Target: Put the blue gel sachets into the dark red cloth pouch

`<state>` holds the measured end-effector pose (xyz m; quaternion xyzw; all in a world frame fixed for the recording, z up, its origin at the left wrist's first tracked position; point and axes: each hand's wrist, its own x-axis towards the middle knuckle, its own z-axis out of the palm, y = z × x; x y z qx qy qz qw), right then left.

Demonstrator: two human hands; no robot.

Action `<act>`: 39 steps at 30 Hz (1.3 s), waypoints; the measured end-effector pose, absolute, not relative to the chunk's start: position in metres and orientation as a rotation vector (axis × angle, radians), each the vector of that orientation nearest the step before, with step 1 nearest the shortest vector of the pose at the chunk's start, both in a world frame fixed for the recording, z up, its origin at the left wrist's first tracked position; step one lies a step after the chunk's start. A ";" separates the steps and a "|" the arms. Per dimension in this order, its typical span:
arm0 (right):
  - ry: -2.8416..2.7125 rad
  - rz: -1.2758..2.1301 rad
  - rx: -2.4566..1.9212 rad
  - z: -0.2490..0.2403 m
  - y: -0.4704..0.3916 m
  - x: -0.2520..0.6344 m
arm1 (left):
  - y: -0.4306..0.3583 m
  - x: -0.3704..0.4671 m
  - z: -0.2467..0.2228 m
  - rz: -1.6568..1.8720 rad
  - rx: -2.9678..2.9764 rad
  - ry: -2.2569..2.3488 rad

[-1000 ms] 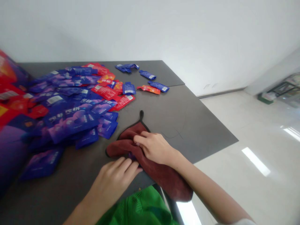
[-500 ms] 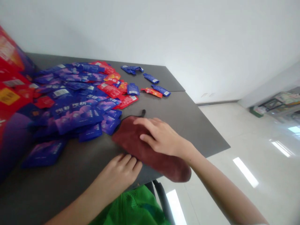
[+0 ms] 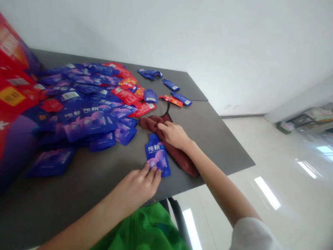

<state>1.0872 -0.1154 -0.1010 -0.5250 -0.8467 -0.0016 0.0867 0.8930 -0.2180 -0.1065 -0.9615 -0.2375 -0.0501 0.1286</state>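
A blue and purple pouch [image 3: 157, 156] lies flat on the grey table, its narrow spout end pointing away from me. My left hand [image 3: 144, 182] rests at its lower edge with the fingertips on it. Just to the right, my right hand [image 3: 173, 135] is closed on a dark red cloth bag [image 3: 183, 161], which is bunched up under the fingers. A black cord [image 3: 168, 108] sticks out from the bag's far end.
A big pile of blue and red pouches [image 3: 88, 118] covers the left of the table [image 3: 221, 139]. Large red and purple packaging [image 3: 15, 93] stands at the far left. Several small pouches [image 3: 170, 85] lie near the back.
The red bag, flat over the pouch before, has been gathered up and shifted away, uncovering the blue pouch. My right hand has closed on the bag. My left fingertips now show on the pouch.
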 end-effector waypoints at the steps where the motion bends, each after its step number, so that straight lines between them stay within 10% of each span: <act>1: -2.456 0.005 -1.607 -0.097 -0.112 1.092 | -0.222 0.894 -0.107 -0.156 -2.789 -0.707; 28: -2.832 0.128 -1.027 -0.082 -0.201 1.063 | -0.246 0.901 -0.121 -0.356 -2.739 -0.880; 39: -2.508 -0.071 -1.574 -0.075 -0.113 1.090 | -0.245 0.895 -0.118 -0.418 -2.694 -0.879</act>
